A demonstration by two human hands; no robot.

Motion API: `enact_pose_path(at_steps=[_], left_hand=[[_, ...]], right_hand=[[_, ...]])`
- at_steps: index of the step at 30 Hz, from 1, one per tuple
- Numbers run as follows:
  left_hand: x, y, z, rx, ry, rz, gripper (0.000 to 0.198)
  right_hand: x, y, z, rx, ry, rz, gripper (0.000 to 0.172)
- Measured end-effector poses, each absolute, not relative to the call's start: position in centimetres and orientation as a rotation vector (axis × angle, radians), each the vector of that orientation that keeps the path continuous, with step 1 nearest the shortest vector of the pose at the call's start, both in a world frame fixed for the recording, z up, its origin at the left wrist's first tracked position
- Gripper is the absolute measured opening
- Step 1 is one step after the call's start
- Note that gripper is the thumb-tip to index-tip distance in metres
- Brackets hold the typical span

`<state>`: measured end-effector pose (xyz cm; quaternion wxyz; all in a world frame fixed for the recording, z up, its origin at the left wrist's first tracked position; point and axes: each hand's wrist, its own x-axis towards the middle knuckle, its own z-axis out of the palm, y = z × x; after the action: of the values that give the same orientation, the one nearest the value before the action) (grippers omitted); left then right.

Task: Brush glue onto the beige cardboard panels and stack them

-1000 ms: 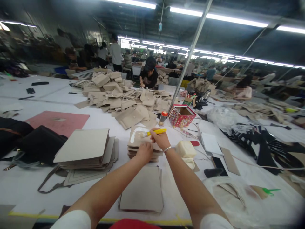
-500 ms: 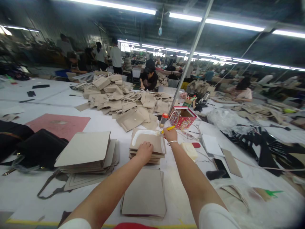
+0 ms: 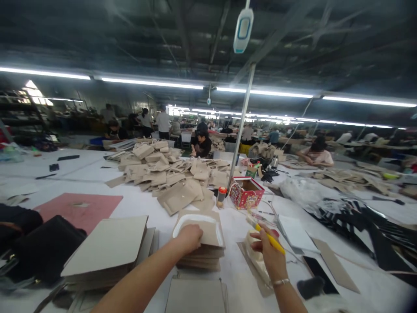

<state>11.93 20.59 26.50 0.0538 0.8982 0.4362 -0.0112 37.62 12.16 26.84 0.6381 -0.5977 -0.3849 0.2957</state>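
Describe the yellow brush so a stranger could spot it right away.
On the white table, find the red patterned box. Just below it, toward the viewer, the right hand holds the brush, set apart by the only bright yellow handle nearby.

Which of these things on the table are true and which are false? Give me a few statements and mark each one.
The right hand holds a yellow-handled brush. True.
The left hand rests on a stack of beige panels. True.
The bottle with an orange cap lies on its side. False: it stands upright.
The pink mat lies to the right of the stack. False: it lies to the left.
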Motion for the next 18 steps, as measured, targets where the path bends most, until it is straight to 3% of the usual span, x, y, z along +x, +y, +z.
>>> enact_pose_path(at_steps=[5, 11, 16, 18], left_hand=[[11.1, 20.4, 25.3, 2.78, 1.329, -0.097, 0.029], [11.1, 22.4, 24.5, 2.82, 1.277, -0.064, 0.061], [11.6, 22.7, 26.3, 2.77, 1.183, -0.164, 0.06], [11.8, 22.1, 26.5, 2.637, 1.311, -0.035, 0.049]], right_hand=[[36.3, 10.5, 25.3, -1.368, -0.871, 0.767, 0.064], [36.1, 10.2, 24.0, -1.392, -0.886, 0.766, 0.064], [36.6, 9.2, 23.4, -1.409, -0.856, 0.738, 0.059], [36.5, 8.5, 23.3, -1.392, -0.828, 0.718, 0.058]])
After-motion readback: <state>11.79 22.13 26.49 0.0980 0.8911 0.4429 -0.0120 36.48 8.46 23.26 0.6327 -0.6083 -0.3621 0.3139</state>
